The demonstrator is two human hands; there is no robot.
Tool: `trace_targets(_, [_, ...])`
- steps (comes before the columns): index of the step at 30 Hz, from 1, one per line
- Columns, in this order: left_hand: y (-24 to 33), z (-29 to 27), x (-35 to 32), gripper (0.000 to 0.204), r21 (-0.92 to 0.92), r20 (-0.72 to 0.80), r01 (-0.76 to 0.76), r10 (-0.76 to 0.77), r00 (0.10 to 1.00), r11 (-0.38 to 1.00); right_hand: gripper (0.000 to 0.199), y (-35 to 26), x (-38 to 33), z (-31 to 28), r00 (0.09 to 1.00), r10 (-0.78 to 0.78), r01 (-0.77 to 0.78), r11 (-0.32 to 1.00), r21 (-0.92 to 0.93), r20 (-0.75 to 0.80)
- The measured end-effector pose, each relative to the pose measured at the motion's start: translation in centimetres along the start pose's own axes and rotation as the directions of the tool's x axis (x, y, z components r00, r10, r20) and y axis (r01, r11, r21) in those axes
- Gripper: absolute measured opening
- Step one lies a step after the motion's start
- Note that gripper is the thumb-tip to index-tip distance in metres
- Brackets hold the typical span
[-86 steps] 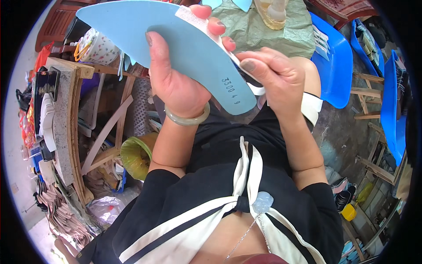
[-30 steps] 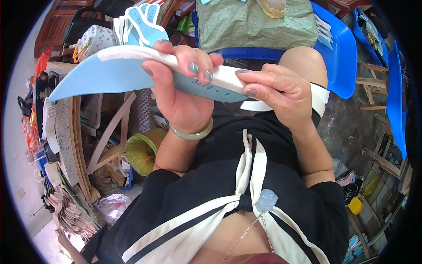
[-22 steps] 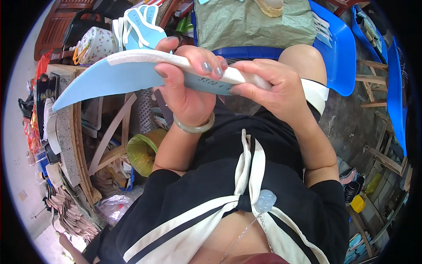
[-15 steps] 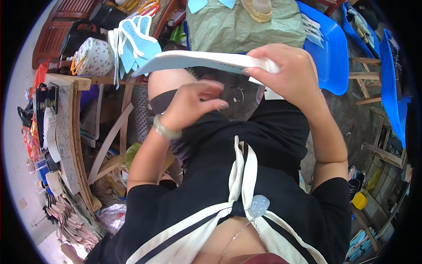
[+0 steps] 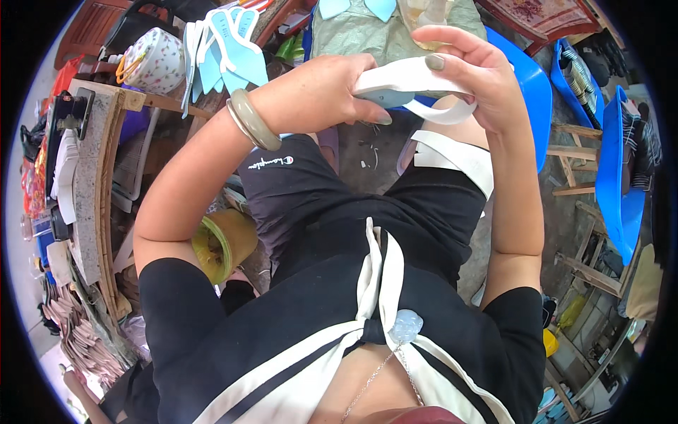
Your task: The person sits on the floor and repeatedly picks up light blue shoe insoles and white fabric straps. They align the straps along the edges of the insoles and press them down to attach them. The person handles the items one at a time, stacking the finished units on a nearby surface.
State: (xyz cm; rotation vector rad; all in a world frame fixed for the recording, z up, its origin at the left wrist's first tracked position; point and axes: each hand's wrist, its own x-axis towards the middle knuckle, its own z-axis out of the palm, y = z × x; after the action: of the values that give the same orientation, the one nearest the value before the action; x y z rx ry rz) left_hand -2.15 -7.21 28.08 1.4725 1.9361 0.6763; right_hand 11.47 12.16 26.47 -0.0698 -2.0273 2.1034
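Observation:
A white and light-blue insole (image 5: 395, 78) is held up between my hands, above my knees. My left hand (image 5: 328, 85) is closed on its left end, thumb underneath, and hides that part. My right hand (image 5: 480, 78) pinches its right end, with the thumb on the white top and some fingers raised. Below the right fingers curves a narrow white band (image 5: 446, 113); whether it is fixed to the insole I cannot tell. White strips (image 5: 459, 157) lie over my right thigh. At the far left hang several light-blue pieces with white edging (image 5: 229, 56).
Ahead stands a surface covered with green sacking (image 5: 346, 39), with blue pieces on it. A blue basin (image 5: 535, 99) is at the right, a blue tub (image 5: 611, 198) farther right. A yellow bucket (image 5: 240, 244) sits by my left leg, near a workbench (image 5: 92, 191).
My left hand has moved up and taken hold of the insole's left end. The insole has turned and now looks bent, with a white band curving below the right hand.

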Motion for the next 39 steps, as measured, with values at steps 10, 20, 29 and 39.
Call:
trace_targets(10, [0.0, 2.8, 0.2, 0.028, -0.749, -0.178, -0.153, 0.027, 0.984, 0.645, 0.031, 2.0, -0.6, 1.2, 0.977, -0.138, 0.201, 0.852, 0.483, -0.162])
trace_targets(20, [-0.6, 5.5, 1.9, 0.037, -0.834, -0.409, -0.385, 0.025, 0.912, 0.396, 0.023, 2.5, 1.0, 4.9, 0.917, -0.169, 0.324, 0.845, 0.426, -0.363])
trace_targets(29, [-1.4, 6.0, 2.2, 0.031, -0.708, -0.688, -0.605, -0.162, 0.708, 0.365, 0.014, 3.1, 0.1, 5.6, 0.849, -0.343, 0.27, 0.936, -0.227, -0.402])
trace_targets(39, [-0.3, 6.9, 1.7, 0.046, -0.661, -0.745, -0.67, -0.185, 0.641, 0.337, 0.018, 5.4, -0.9, 7.6, 0.771, -0.571, 0.352, 0.751, -0.558, -0.282])
